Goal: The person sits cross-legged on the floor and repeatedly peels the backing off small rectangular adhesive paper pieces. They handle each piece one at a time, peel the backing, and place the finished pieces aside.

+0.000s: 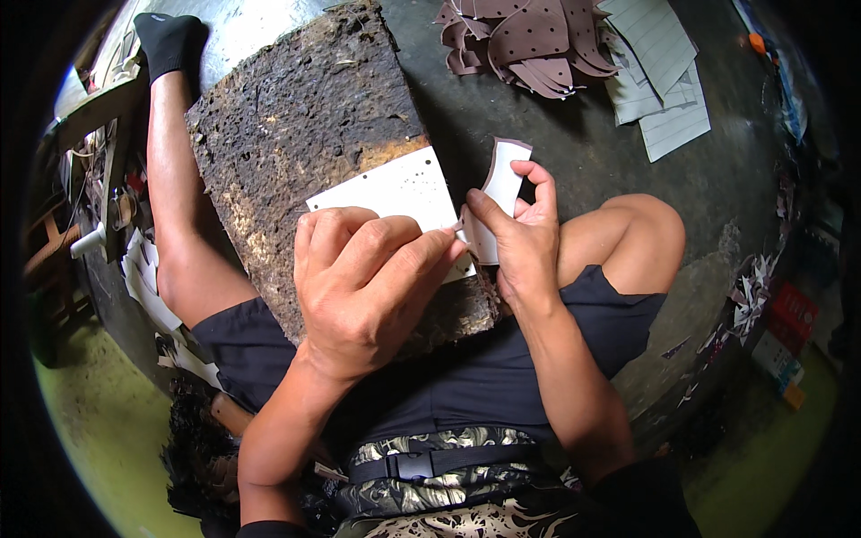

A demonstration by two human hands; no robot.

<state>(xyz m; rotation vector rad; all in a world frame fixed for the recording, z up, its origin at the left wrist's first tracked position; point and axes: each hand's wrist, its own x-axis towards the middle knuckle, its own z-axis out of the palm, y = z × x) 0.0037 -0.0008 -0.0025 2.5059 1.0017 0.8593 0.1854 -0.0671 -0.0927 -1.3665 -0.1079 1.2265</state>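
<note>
1. The right hand (520,238) is closed on a curved brown-backed cut piece (498,193), thumb in front and forefinger hooked over its top edge at about 1 o'clock, so the piece stands nearly upright just past the knee side of the block.
2. The left hand (368,278) has thumb and forefinger pressed together on the piece's lower left corner (where a thin layer seems to be gripped, though I cannot tell for sure).
3. Under the left hand lies a white sheet (395,190) with small holes, flat on a rough dark block (305,125) across the lap.
4. To do this well, I judge the right hand should hold firm near the corner while the left pulls low and slow toward 9 o'clock, so nothing tears.
5. At 12 o'clock sits a heap of brown perforated pieces (529,40); at 1 o'clock, lined paper sheets (659,76).
</note>
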